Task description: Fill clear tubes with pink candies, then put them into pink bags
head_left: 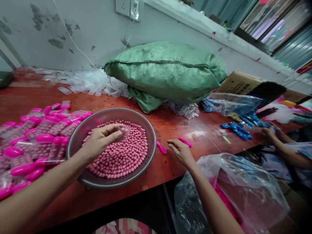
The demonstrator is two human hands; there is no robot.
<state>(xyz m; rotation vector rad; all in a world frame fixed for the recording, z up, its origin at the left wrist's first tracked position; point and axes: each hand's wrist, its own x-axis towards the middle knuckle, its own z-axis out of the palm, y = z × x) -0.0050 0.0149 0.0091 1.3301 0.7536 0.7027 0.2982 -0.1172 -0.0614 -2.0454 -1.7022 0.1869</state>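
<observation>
My left hand (pixel 99 139) is closed, pinching a small clear plastic case (pixel 124 132) over the metal bowl (pixel 152 136). Some pink shows in the case, but I cannot tell how many beads are in it. Loose round pink beads (pixel 122 162) cover the inside of the bowl. To the right of the bowl, my right hand (pixel 180 151) is low over the red table, its fingers loosely bent and apart with nothing visible between them. Bright pink caps (pixel 162 149) lie just left of its fingertips, and another pink cap (pixel 186 142) lies behind its knuckles.
Bead-filled cases with pink caps (pixel 46 138) are heaped left of the bowl. Clear empty cases (pixel 87 81) lie along the wall beside a green sack (pixel 165 70). A plastic bag (pixel 243 188) hangs by the front edge. At right, another person's hands (pixel 270 132) handle blue pieces (pixel 240 130).
</observation>
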